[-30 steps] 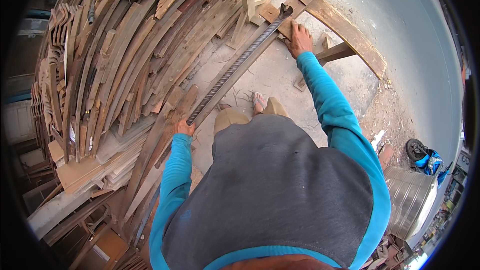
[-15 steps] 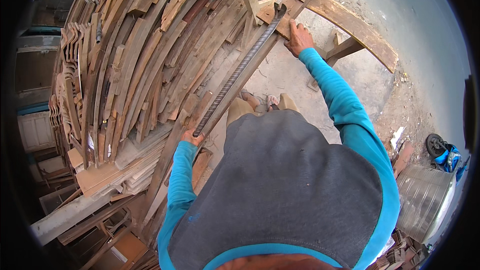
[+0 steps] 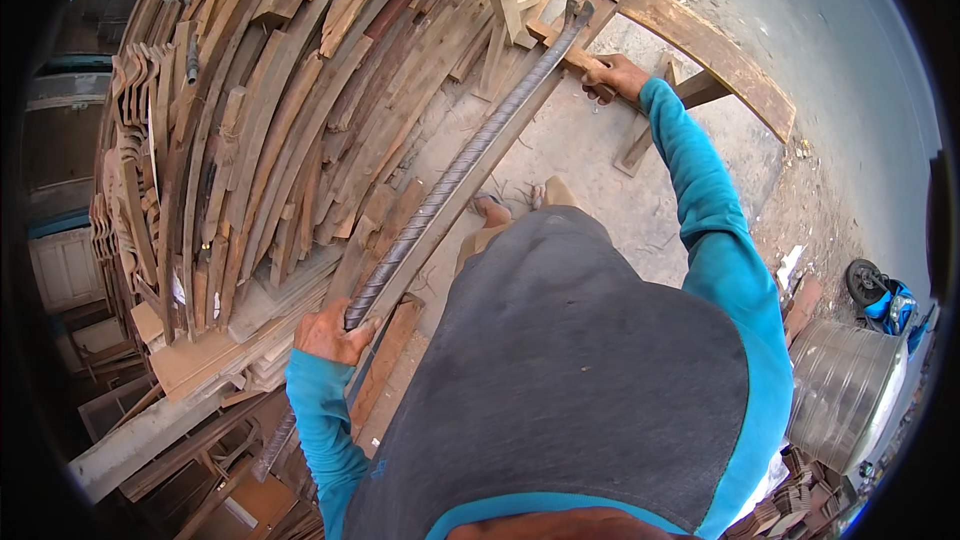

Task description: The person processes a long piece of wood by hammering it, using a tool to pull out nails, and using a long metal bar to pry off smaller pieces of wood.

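My left hand [image 3: 335, 333] is wrapped round a long ribbed steel pry bar [image 3: 470, 155]. The bar runs diagonally away from me, its flattened, notched tip [image 3: 578, 12] at the far end, and its other end passes behind my left forearm. Directly under or alongside it lies a long wooden beam [image 3: 480, 185]. Over at the far right, my right hand [image 3: 615, 78] has its fingers curled round the end of a short wooden piece [image 3: 578, 57], which crosses the beam close to the tip.
Stacked timber [image 3: 300, 120] fills the left side. A wooden plank [image 3: 700, 45] on trestle legs [image 3: 640, 140] spans the far side. Farther right are a ribbed metal drum [image 3: 845, 395] and a blue motorbike [image 3: 885, 300]. Loose boards [image 3: 385, 365] lie near my left arm.
My left hand has come nearer and leftward with the bar, whose lower end now shows past my forearm. My right hand has shifted slightly right and curled its fingers; the short wooden piece has turned a little.
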Available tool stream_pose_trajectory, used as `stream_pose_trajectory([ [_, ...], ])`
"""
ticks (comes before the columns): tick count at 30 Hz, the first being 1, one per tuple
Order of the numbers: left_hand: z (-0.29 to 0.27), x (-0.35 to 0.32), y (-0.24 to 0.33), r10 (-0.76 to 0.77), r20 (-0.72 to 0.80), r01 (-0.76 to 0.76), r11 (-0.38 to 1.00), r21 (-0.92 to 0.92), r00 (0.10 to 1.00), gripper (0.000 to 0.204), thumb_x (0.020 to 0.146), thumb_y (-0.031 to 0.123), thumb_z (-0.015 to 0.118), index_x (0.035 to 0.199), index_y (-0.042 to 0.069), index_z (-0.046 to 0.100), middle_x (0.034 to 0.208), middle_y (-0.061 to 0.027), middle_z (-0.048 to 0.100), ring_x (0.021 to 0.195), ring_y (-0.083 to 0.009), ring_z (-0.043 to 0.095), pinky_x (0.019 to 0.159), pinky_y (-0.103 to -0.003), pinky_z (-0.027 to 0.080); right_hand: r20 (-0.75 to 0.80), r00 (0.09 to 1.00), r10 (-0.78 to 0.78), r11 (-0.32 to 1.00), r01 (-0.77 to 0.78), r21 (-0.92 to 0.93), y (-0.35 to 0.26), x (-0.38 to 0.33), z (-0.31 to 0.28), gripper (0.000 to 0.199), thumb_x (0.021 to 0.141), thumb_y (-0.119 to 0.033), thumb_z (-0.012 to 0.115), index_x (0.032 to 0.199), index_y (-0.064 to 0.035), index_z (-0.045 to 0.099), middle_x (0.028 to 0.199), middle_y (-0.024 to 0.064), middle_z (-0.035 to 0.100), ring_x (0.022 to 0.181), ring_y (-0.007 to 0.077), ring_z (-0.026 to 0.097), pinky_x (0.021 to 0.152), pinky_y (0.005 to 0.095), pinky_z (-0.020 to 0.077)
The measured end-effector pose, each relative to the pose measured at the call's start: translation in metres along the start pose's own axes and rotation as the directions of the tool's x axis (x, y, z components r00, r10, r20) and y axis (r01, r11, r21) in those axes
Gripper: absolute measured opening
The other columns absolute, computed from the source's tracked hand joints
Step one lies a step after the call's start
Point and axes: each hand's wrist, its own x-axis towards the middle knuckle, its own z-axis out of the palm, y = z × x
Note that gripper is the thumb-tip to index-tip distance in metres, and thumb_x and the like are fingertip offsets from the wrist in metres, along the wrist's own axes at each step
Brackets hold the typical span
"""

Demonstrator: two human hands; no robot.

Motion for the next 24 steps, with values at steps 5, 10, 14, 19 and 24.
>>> stream_pose_trajectory([
  [5,0.051,0.016,-0.038,0.067,-0.055,-0.071,0.995,-0.068,0.996,0.048,0.079,0.043,0.08,0.101,0.001,0.068,0.073,-0.0222,0.068,0.07,-0.0409,0.067,0.065,-0.047,0.052,-0.05,0.999,0.019,1.0,-0.02,-0.011,0.006,-0.006,0.009,0.046,0.078,-0.032,0.07,0.107,0.0029,0.065,0.089,0.0094,0.067,0.079,0.0177,0.067,0.068,0.0304,0.0566],
  [10,0.16,0.05,-0.063,0.044,-0.061,-0.056,0.976,-0.209,0.997,0.04,0.083,0.041,0.075,0.098,0.004,0.067,0.075,-0.0204,0.068,0.072,-0.0423,0.066,0.065,-0.048,0.051,-0.089,0.995,0.041,0.997,-0.046,-0.054,0.022,0.007,0.004,0.054,0.077,-0.038,0.071,0.11,0.0034,0.065,0.088,0.0107,0.066,0.079,0.0198,0.066,0.069,0.0319,0.0555],
  [14,0.294,0.07,-0.107,-0.001,-0.053,-0.015,0.954,-0.299,0.999,0.038,0.085,0.039,0.071,0.103,0.006,0.066,0.083,-0.0205,0.069,0.077,-0.0412,0.067,0.066,-0.048,0.051,-0.126,0.991,0.041,0.927,-0.084,-0.365,-0.006,-0.009,0.024,0.063,0.075,-0.039,0.072,0.12,0.0039,0.062,0.085,0.0103,0.064,0.073,0.0182,0.06,0.065,0.0313,0.0507],
  [19,0.45,0.063,-0.149,-0.048,0.194,0.153,0.805,-0.573,0.98,0.034,0.093,0.027,0.06,0.122,0.009,0.062,0.107,-0.0192,0.068,0.098,-0.0354,0.066,0.085,-0.043,0.05,-0.139,0.958,-0.252,0.653,0.062,-0.754,-0.017,0.002,0.034,0.064,0.072,-0.033,0.074,0.12,0.005,0.058,0.101,0.0244,0.067,0.093,0.0362,0.066,0.087,0.0418,0.0523],
  [24,0.507,0.05,-0.14,-0.083,0.316,0.276,0.721,-0.636,0.945,0.037,0.097,0.019,0.053,0.132,0.01,0.06,0.12,-0.0182,0.068,0.109,-0.0315,0.066,0.096,-0.039,0.05,-0.242,0.916,-0.321,0.525,-0.041,-0.85,-0.023,-0.012,0.066,0.066,0.072,-0.029,0.073,0.125,0.0028,0.053,0.119,0.0267,0.061,0.112,0.0407,0.06,0.099,0.0453,0.0482],
])
